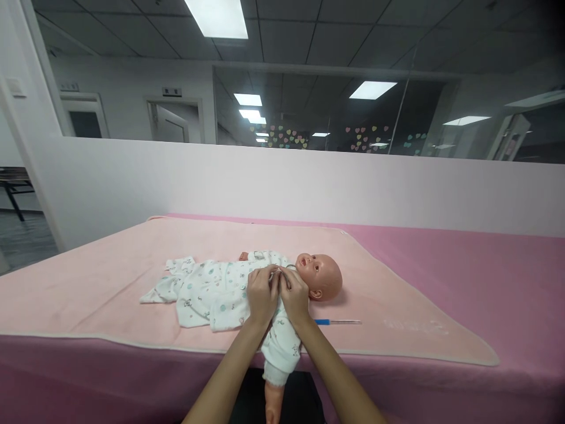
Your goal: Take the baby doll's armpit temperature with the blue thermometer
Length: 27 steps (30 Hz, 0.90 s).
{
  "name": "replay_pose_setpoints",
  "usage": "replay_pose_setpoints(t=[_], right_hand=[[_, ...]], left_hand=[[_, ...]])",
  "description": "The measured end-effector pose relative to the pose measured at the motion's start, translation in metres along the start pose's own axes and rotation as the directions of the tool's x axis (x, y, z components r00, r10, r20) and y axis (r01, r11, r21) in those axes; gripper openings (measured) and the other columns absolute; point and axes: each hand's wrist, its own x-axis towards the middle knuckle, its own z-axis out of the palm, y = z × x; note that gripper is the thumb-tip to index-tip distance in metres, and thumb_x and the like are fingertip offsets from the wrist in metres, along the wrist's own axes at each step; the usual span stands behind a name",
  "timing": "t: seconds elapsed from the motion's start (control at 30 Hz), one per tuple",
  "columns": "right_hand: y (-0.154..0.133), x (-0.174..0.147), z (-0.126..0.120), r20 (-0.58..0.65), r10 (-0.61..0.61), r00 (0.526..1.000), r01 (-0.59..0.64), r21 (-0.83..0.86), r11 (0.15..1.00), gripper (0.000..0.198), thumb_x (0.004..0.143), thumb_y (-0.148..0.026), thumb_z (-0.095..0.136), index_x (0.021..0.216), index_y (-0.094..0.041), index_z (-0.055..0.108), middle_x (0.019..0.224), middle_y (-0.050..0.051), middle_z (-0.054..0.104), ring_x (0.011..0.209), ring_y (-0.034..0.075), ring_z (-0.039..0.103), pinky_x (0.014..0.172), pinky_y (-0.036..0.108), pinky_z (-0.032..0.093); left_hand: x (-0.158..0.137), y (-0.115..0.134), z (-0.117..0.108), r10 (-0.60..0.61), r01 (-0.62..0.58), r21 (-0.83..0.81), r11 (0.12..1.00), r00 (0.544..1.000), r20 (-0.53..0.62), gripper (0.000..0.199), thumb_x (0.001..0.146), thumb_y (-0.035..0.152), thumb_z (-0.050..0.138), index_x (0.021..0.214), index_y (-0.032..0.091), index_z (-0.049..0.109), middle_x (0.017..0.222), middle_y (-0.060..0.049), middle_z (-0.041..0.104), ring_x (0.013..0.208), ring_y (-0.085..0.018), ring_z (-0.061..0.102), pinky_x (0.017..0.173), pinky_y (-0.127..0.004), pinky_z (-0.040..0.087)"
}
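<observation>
A baby doll [324,274] lies on its back, its head to the right. It wears a white printed baby outfit [212,288] that spreads out to the left. At the doll's upper chest, just below the neck, my left hand [262,288] and my right hand [294,290] meet with fingers pinched together. Between the fingertips is a small white piece, apparently a tie string of the outfit. One sleeved doll arm [280,347] hangs toward me over the table edge, between my forearms. The doll's other hand [243,256] shows at the far side.
A thermometer-like stick with a blue end [339,322] lies right of my right wrist. Beneath the doll is a peach mat [110,259] on a pink-covered table [485,277]. A low white wall [309,185] with glass above stands behind.
</observation>
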Motion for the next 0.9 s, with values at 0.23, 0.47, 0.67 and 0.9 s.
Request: replay_pose_setpoints(t=[0.23, 0.47, 0.67, 0.9], right_hand=[[0.0029, -0.0018, 0.0002, -0.008, 0.060, 0.998, -0.060, -0.033, 0.998, 0.026, 0.086, -0.024, 0.038, 0.091, -0.018, 0.062, 0.084, 0.007, 0.067, 0.074, 0.017, 0.061, 0.068, 0.028, 0.047], [0.0054, -0.0016, 0.0011, -0.044, 0.139, 0.989, -0.139, 0.000, 0.990, 0.023, 0.086, -0.027, 0.038, 0.087, -0.017, 0.059, 0.081, 0.007, 0.066, 0.070, 0.017, 0.060, 0.067, 0.028, 0.045], [0.0067, -0.0004, 0.0013, -0.060, 0.112, 0.992, -0.109, 0.049, 0.993, 0.023, 0.085, -0.024, 0.038, 0.088, -0.017, 0.059, 0.083, 0.006, 0.065, 0.075, 0.017, 0.060, 0.070, 0.028, 0.045], [0.0005, 0.0024, -0.0009, -0.131, 0.016, 0.991, -0.008, 0.059, 0.998, 0.021, 0.082, -0.018, 0.039, 0.079, -0.017, 0.059, 0.084, 0.007, 0.061, 0.081, 0.017, 0.056, 0.073, 0.028, 0.045]], left_hand=[[0.0002, 0.0005, -0.0013, 0.002, -0.002, -0.001, 1.000, 0.999, 0.033, 0.019, 0.086, 0.028, 0.042, 0.093, 0.020, 0.058, 0.086, -0.005, 0.063, 0.081, -0.019, 0.054, 0.076, -0.035, 0.040], [0.0017, 0.0039, -0.0037, 0.070, -0.080, 0.101, 0.992, 0.992, 0.101, 0.016, 0.081, 0.020, 0.046, 0.093, 0.020, 0.057, 0.088, -0.004, 0.063, 0.083, -0.020, 0.052, 0.078, -0.036, 0.037], [0.0015, 0.0034, -0.0033, 0.106, -0.139, 0.198, 0.970, 0.980, 0.169, 0.018, 0.085, 0.023, 0.042, 0.095, 0.020, 0.057, 0.087, -0.004, 0.063, 0.083, -0.021, 0.050, 0.076, -0.036, 0.035], [0.0007, 0.0020, -0.0007, 0.077, -0.108, 0.224, 0.969, 0.987, 0.142, 0.019, 0.086, 0.027, 0.041, 0.091, 0.020, 0.058, 0.083, -0.005, 0.062, 0.079, -0.021, 0.050, 0.074, -0.035, 0.035]])
